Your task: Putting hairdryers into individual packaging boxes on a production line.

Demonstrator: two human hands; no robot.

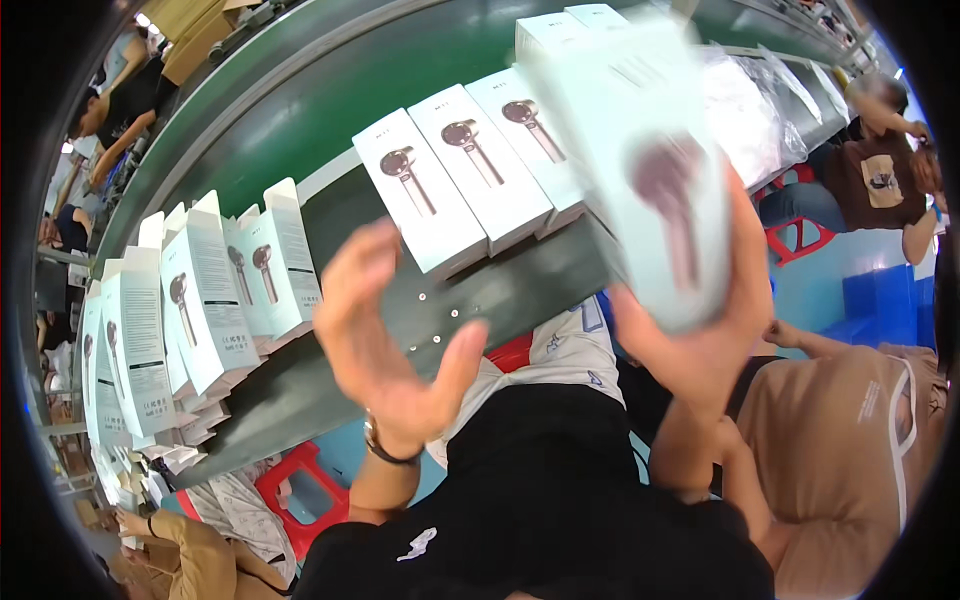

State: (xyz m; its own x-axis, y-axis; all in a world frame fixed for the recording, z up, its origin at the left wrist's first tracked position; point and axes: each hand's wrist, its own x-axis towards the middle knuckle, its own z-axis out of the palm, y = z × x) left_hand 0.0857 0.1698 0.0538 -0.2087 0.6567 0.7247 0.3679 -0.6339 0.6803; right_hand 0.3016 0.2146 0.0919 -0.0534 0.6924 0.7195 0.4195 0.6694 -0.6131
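- Here, a white box [650, 190] is held up in the right hand [700, 340], fingers wrapped round its lower end; the box is blurred, with a dark picture of a handled device on its face.
- The box is raised above the near edge of the belt [330, 90], tilted, in front of the row of boxes lying there.
- The left hand [385, 340] is held open, palm turned toward the box, fingers spread and thumb out; nothing is gripped by it. A dark band [385, 450] is worn at the wrist.
- The left hand is placed apart from the held box, a gap showing between them.
- A row of flat boxes [470, 180] of the same kind is laid side by side on the dark strip next to the green belt, touching one another.
- At the left, a cluster of upright boxes [190, 300] with open top flaps is stood along the table edge.
- Clear plastic bags [750, 110] are piled on the belt at the far right.
- A red stool [300, 490] is seen below the table.
- Other people are seated nearby: one in a tan top [850, 440] at the right, one in a brown shirt [880, 180] farther back.
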